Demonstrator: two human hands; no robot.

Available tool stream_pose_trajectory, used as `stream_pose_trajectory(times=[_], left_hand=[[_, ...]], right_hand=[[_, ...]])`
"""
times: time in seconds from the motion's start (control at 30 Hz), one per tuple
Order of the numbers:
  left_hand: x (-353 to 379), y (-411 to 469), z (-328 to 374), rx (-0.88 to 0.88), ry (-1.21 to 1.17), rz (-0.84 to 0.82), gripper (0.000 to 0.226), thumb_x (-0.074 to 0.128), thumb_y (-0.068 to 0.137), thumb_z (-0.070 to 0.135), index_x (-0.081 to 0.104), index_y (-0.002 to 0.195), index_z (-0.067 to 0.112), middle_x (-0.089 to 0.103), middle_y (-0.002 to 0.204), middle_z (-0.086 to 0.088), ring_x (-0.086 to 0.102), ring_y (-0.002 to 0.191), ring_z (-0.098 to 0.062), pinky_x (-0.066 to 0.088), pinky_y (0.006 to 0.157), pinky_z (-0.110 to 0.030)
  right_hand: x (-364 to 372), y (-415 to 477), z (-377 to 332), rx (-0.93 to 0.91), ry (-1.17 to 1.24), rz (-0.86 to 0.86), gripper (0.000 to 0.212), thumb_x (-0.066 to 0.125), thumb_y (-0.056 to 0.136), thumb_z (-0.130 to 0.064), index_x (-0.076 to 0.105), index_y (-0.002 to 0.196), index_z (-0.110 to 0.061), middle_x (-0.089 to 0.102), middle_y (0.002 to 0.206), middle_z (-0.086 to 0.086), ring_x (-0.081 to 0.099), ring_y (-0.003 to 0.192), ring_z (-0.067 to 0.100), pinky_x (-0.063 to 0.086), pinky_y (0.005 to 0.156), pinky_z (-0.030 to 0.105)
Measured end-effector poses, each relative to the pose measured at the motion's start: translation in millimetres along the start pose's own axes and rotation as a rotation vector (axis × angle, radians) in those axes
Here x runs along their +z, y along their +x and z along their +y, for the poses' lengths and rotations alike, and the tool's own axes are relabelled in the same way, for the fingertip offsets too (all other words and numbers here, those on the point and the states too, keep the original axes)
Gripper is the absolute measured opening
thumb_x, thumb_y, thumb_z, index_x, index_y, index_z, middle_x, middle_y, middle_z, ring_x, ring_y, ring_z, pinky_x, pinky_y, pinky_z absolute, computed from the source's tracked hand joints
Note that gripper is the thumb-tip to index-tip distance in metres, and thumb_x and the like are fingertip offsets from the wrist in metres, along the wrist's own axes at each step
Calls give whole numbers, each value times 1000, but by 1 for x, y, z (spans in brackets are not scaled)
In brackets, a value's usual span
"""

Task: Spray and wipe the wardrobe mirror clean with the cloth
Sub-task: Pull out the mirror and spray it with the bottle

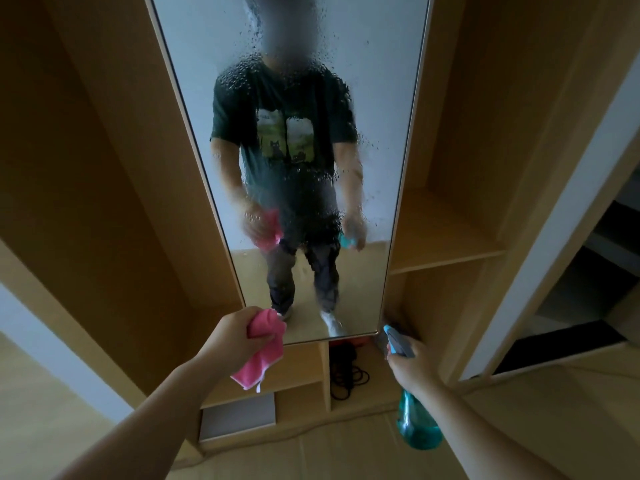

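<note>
Mirror (374, 98) wet with drops. Left hand (239, 336) squeezes pink cloth (265, 355) near bottom edge. Right hand (410, 367) grips blue spray bottle (417, 426).

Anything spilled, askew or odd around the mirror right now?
Nothing damaged or askew. The mirror is covered in spray droplets and runs, unwiped, as expected mid-job. Only oddity: a loose black cable lies tangled in the cubby below it.

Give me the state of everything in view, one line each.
left hand: grips the cloth.
right hand: grips the spray bottle at its neck.
mirror: covered in spray droplets, unwiped.
cloth: bunched, off the glass.
spray bottle: nozzle toward the mirror's lower corner.
cable: coiled in the lower cubby.
</note>
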State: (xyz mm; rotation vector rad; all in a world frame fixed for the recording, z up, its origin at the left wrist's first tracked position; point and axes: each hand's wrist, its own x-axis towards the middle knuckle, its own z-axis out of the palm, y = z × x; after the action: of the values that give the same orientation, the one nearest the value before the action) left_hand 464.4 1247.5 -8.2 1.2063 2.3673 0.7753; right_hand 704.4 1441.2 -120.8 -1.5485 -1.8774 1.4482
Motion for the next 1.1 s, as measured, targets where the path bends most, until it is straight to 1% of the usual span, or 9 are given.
stream_pose_trajectory(times=[0.07, 0.13, 0.23, 0.37, 0.57, 0.7, 0.83, 1.03, 1.1], left_hand=[[-3, -2, -4, -10, 8, 11, 21, 69, 86, 22, 56, 94, 36, 63, 88, 16, 57, 81, 2, 44, 70, -18], [-6, -5, -9, -28, 15, 17, 21, 69, 86, 23, 57, 101, 32, 62, 89, 16, 57, 81, 0, 46, 72, -21], [-14, -14, -19, -60, 16, 38, 22, 69, 86, 24, 57, 102, 31, 62, 90, 15, 57, 81, 0, 43, 66, -18], [-23, -27, -30, -84, -2, 58, 22, 70, 85, 23, 56, 99, 34, 61, 88, 17, 55, 79, 3, 39, 62, -13], [-34, -40, -46, -118, -27, 90, 21, 72, 83, 24, 57, 93, 35, 64, 87, 13, 59, 80, -2, 43, 62, -16], [-38, -48, -54, -121, -41, 103, 19, 72, 84, 23, 58, 92, 34, 65, 87, 11, 61, 80, -4, 44, 63, -17], [-42, -55, -61, -133, -48, 107, 19, 71, 84, 22, 60, 96, 31, 66, 88, 11, 61, 82, -2, 44, 64, -16], [-51, -65, -66, -144, -42, 139, 17, 71, 85, 24, 61, 97, 30, 65, 87, 12, 60, 81, 0, 42, 62, -13], [-53, -67, -67, -147, -34, 145, 17, 70, 85, 24, 61, 97, 30, 65, 87, 13, 59, 81, 0, 41, 61, -13]], right_hand=[[0, -15, -16, -30, -19, -32, 14, 58, 84, -15, 62, 96, -18, 64, 93, 7, 62, 80, 20, 49, 71, 33], [1, -22, -24, -60, -41, -86, 19, 54, 89, -12, 62, 102, -22, 62, 105, 4, 58, 85, 12, 44, 66, 22], [11, -30, -34, -103, -65, -136, 26, 50, 92, -9, 56, 105, -31, 60, 106, -4, 48, 77, 0, 34, 60, 11], [34, -32, -38, -123, -67, -132, 28, 52, 86, -6, 61, 98, -31, 62, 95, -3, 58, 84, 15, 46, 76, 28], [56, -38, -47, -177, -107, -70, 14, 60, 84, -14, 62, 79, -27, 62, 77, -4, 59, 77, 16, 46, 73, 29], [67, -41, -50, -194, -89, -112, 14, 59, 80, -17, 63, 80, -30, 66, 78, -2, 63, 78, 20, 50, 75, 33], [82, -43, -57, -216, -109, -256, 26, 50, 82, -6, 65, 98, -21, 65, 96, 2, 61, 85, 14, 44, 69, 23], [105, -44, -62, -210, -157, -341, 30, 47, 81, -6, 60, 103, -22, 61, 91, 1, 56, 74, 12, 41, 61, 22], [108, -46, -63, -245, -177, -339, 22, 48, 81, -6, 60, 94, -20, 59, 85, -1, 54, 71, 11, 39, 59, 20]])
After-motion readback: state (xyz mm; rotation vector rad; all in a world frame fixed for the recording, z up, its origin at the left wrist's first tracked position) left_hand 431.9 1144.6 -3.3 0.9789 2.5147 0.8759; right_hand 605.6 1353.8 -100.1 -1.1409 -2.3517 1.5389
